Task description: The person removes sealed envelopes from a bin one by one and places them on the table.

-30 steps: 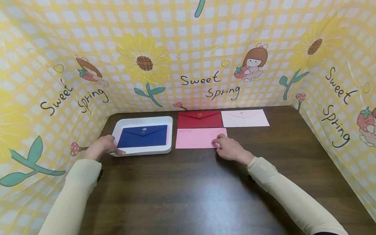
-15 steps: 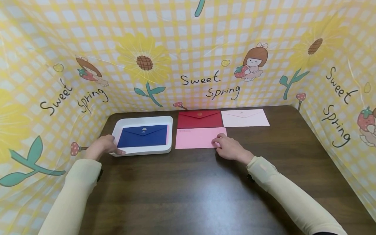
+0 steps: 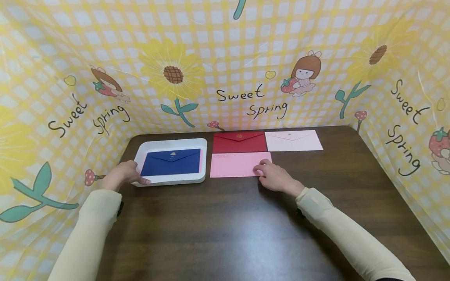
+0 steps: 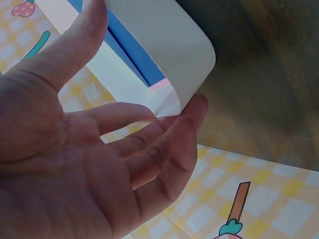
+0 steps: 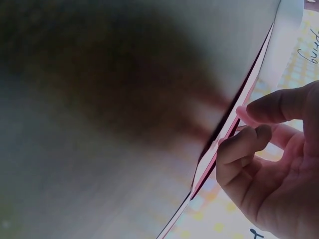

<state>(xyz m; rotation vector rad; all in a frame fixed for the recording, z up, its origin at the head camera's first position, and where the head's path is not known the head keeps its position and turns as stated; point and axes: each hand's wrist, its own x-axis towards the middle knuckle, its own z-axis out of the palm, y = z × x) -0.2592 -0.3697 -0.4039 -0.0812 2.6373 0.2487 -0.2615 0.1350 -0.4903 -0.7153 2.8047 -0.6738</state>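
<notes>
My left hand (image 3: 123,175) grips the left end of a white tray (image 3: 183,180), its thumb over the near rim and its fingers at the outer wall. Inside lies a dark blue envelope (image 3: 171,164), with a strip of pink showing at its right edge. My right hand (image 3: 275,176) has bent fingers and thumb at the right edge of a pink envelope (image 3: 230,164) lying on the table. In the right wrist view, the fingertips of my right hand (image 5: 279,154) meet that envelope's edge. The left wrist view shows the tray's corner (image 4: 184,55) beside my left fingers.
A red envelope (image 3: 239,145) lies just behind the pink one. To its right is a pale pink envelope (image 3: 295,144). A checked cloth (image 3: 242,54) stands around the back and sides of the brown wooden table (image 3: 225,230).
</notes>
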